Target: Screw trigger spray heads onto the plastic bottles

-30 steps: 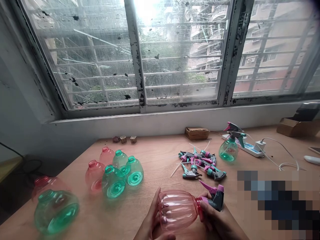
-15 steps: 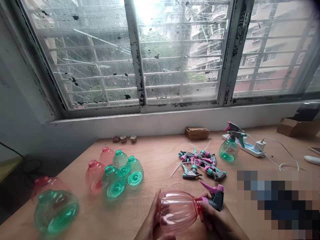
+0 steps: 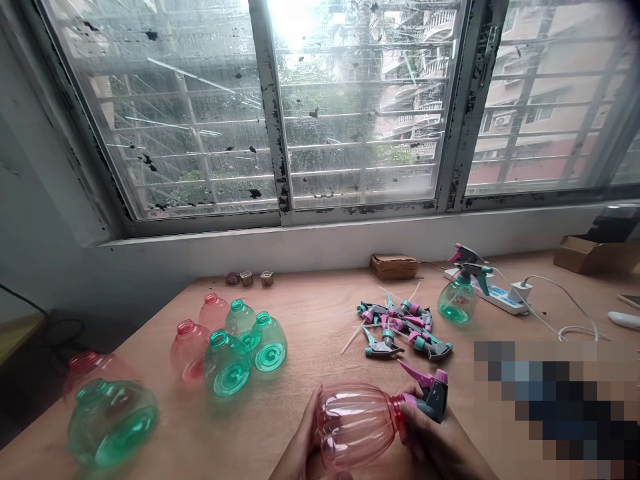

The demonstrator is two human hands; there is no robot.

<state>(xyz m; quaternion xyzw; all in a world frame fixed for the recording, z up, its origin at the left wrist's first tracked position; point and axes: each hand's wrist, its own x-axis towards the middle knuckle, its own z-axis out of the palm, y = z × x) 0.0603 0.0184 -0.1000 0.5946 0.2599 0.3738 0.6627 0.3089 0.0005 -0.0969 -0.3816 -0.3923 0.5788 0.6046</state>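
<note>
A clear pink spray bottle (image 3: 354, 421) lies on its side in the air at the lower middle, its neck pointing right. My left hand (image 3: 306, 430) is closed around the bottle's base, with some fingers hidden behind it. A pink and dark grey trigger sprayer head (image 3: 434, 395) sits at the neck. My right hand (image 3: 425, 427) grips the collar where head and bottle meet. Beyond my hands lies a pile of loose sprayer heads (image 3: 395, 325) in pink, teal and grey, with thin tubes.
Green bottles (image 3: 233, 365) and pink bottles (image 3: 189, 350) without heads stand on the left of the wooden table. A green spray bottle (image 3: 456, 300) with its head stands near a power strip (image 3: 503, 298). Small cardboard boxes (image 3: 395, 267) lie at the back.
The pink bottle has turned slightly about its long axis, and my left fingers have shifted on its base. My right hand stays at the collar.
</note>
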